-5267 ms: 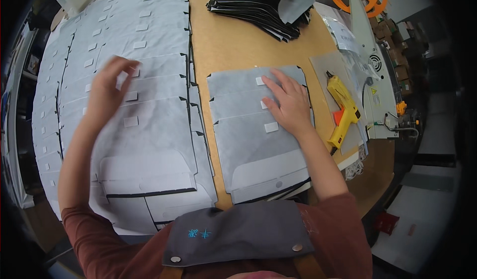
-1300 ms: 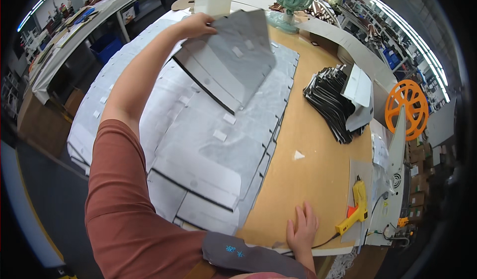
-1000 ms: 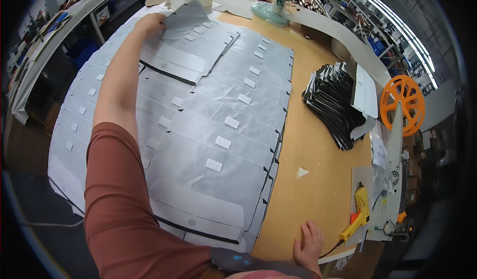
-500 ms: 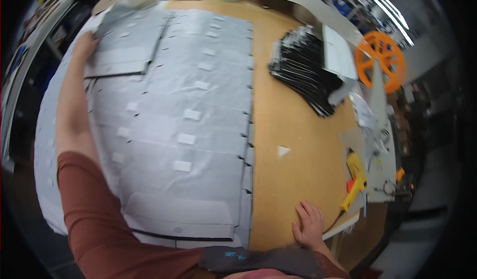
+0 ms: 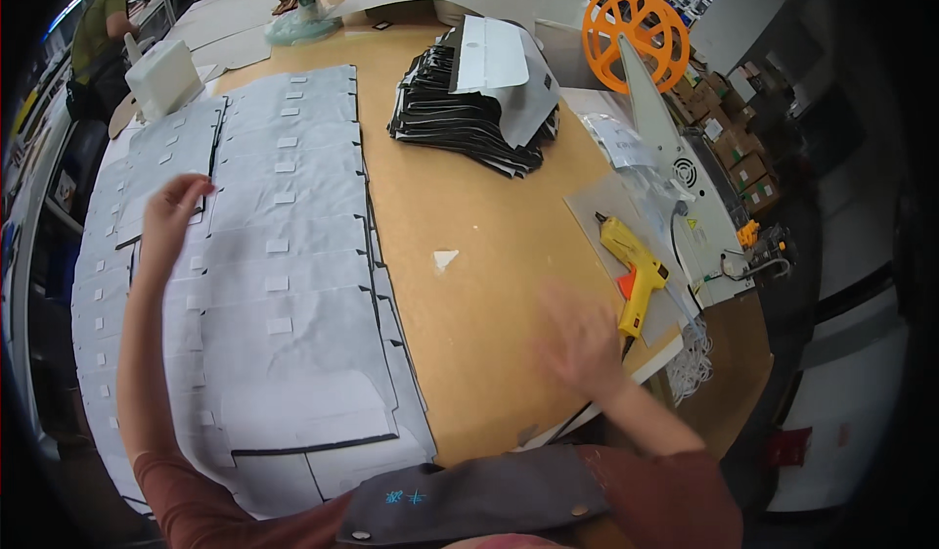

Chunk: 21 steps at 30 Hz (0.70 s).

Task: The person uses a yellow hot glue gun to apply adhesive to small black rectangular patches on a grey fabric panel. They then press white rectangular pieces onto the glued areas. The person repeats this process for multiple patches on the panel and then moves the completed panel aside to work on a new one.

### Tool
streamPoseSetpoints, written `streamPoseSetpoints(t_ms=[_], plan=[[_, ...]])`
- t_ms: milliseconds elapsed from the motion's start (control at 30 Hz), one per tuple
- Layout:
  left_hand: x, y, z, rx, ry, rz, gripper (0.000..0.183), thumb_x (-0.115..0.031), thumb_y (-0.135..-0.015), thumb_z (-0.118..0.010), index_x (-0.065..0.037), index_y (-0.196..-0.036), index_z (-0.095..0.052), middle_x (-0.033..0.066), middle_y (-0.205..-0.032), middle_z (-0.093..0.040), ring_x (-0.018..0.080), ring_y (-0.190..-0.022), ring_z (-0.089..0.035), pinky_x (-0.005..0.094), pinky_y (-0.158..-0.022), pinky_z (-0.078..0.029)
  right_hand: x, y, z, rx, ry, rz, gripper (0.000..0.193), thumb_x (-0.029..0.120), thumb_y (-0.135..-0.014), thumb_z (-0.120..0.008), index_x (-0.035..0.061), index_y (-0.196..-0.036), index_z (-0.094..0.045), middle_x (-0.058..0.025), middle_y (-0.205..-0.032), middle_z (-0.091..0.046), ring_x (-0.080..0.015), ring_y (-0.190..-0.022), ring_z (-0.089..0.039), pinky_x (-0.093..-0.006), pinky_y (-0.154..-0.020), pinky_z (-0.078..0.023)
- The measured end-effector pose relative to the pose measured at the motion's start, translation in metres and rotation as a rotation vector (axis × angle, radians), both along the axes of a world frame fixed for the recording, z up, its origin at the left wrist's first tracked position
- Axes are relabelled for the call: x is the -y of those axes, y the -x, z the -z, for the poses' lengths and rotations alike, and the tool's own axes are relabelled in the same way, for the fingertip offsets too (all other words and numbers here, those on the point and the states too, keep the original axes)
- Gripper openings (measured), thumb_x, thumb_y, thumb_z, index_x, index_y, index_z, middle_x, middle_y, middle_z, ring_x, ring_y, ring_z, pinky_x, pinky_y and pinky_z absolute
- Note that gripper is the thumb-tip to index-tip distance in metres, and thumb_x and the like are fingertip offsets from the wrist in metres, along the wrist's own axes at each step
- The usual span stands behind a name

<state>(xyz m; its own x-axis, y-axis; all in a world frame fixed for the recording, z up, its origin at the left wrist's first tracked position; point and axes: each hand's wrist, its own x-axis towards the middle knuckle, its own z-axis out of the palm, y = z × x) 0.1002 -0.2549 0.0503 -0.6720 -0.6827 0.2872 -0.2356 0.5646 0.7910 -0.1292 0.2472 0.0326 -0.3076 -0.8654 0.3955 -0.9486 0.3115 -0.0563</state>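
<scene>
Main risk, as judged: left hand (image 5: 171,211) sits low over the overlapped grey fabric panels (image 5: 303,304); a dragging wrist or forearm could skew the rows and set the white rectangular tabs (image 5: 278,246) out of line; the far-left loose panel (image 5: 196,148), lying on top near the white plastic container (image 5: 164,81), could slide if brushed by the fingers; right hand (image 5: 585,343) is just beside the yellow glue gun (image 5: 638,265), so a careless sideways sweep might knock it, or burn skin if the nozzle is hot (heat can't be told); the black-edged panel stack (image 5: 460,123) leans and fans out, so a bump could spill it.

Pose: left forearm runs up along the panels, wrist bent, fingers curled with thumb close to fingertips; whether anything is pinched, cannot tell; right arm angles in from lower right, hand blurred over the bare tan tabletop (image 5: 460,353), fingers loosely extended, nothing visible in its grasp; small white triangular scrap (image 5: 445,258) lies between panels and right hand.
</scene>
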Motion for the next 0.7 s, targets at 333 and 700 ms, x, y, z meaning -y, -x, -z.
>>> streamPoseSetpoints(t_ms=[333, 700], plan=[[-0.245, -0.043, -0.017, 0.249, -0.434, 0.404, 0.015, -0.013, -0.097, -0.063, -0.001, -0.102, -0.071, 0.0020, -0.092, -0.075, 0.0021, -0.066, -0.053, 0.0200, -0.057, -0.043, 0.258, 0.144, -0.058, -0.613, 0.189, 0.300, 0.063, 0.026, -0.080, -0.075, 0.0141, -0.139, -0.053, -0.0121, -0.138, -0.057, -0.0268, -0.128, -0.052, -0.0482, -0.103, -0.038], [-0.260, -0.101, 0.030, -0.203, -1.283, -0.047, 0.057, -0.049, -0.104, -0.039, 0.000, -0.123, -0.058, 0.0158, -0.100, -0.072, 0.0041, -0.044, -0.017, 0.0190, -0.037, -0.016, 0.184, 0.100, -0.162, -0.639, 0.679, -0.483, 0.040, 0.011, -0.082, -0.068, 0.0289, -0.118, -0.071, 0.0061, -0.114, -0.072, -0.0106, -0.096, -0.068, -0.0321, -0.094, -0.045]])
